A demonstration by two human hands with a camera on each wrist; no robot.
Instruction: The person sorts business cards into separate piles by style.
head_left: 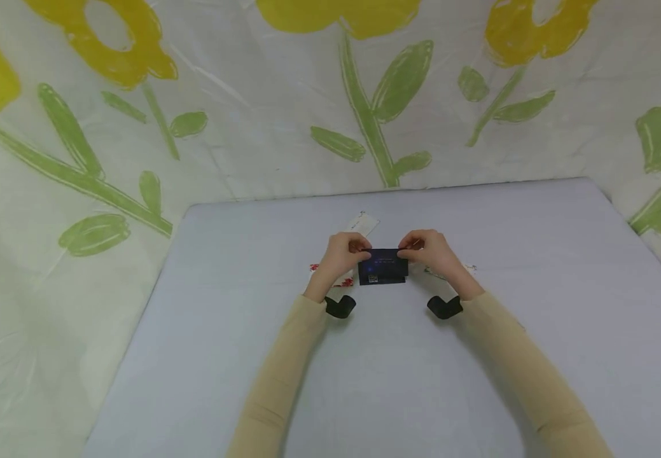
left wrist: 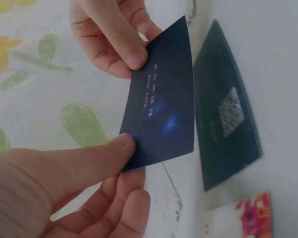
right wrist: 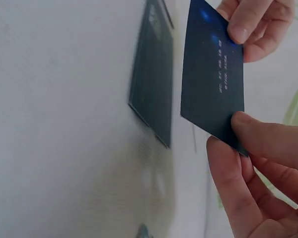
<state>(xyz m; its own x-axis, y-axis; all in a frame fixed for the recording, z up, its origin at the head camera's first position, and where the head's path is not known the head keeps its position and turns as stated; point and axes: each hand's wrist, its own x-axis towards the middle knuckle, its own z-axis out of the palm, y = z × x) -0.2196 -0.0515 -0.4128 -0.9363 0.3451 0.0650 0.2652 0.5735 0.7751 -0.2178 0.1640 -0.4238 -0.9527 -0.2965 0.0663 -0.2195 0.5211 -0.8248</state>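
Between both hands a dark blue card [head_left: 384, 259] with small white lettering and a bright blue glow is held up by its far corners. My left hand [head_left: 346, 250] pinches one corner between thumb and fingers; my right hand [head_left: 429, 248] pinches the opposite one. The left wrist view shows the held card [left wrist: 161, 99] slightly bowed, apart from a second dark card [left wrist: 228, 114] below it. That second card [right wrist: 154, 74] lies on the table and bears a silvery square code. Part of it is hidden behind the held card in the head view.
A card with red flowers [head_left: 345, 280] lies left of the dark card, partly behind the left hand. Behind is a white card [head_left: 362, 223]; a green-patterned card [head_left: 434, 273] lies under the right forearm. The pale table [head_left: 387, 381] meets a flower-printed curtain [head_left: 250, 140] at its far edge.
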